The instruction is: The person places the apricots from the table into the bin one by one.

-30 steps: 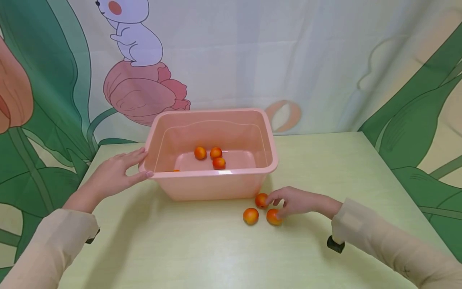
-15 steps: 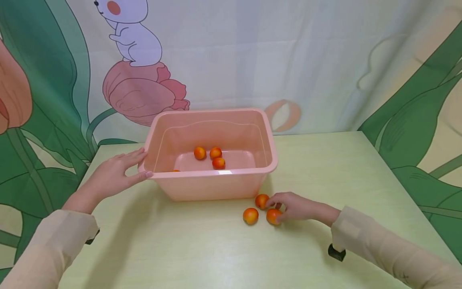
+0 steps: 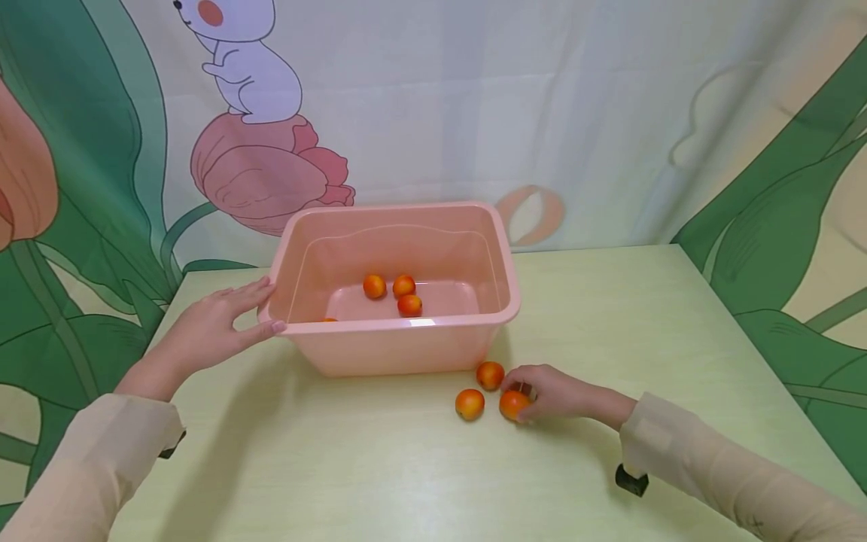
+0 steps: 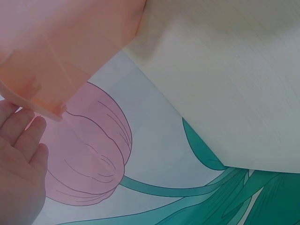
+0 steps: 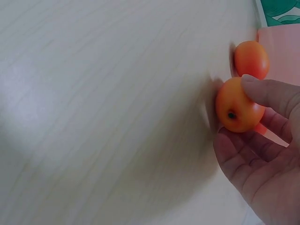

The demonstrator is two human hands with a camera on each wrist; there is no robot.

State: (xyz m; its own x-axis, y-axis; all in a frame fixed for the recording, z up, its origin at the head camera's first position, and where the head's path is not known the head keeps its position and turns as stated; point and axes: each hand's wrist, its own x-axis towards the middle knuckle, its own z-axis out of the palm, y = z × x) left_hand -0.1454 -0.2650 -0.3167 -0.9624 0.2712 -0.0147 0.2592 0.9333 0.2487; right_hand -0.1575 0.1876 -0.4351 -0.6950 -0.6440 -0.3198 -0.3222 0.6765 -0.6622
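My right hand pinches a small round orange-red fruit on the table, thumb on the near side and fingers around the back. In the right wrist view a dark stem spot shows on this fruit. Two similar fruits lie close by: one fruit near the bin's front corner, another fruit to the left. My left hand rests on the left rim of a pink plastic bin, fingers fairly straight and thumb at the front corner. In the left wrist view its fingertips touch the rim.
Inside the bin, three fruits sit on the floor, and a sliver of another fruit shows behind the front wall. Behind the pale table hangs a printed curtain, just past the bin.
My right hand has lowered slightly and its fingers have come away from the fruit by the bin, closing around the nearer one. The left hand keeps its place on the bin.
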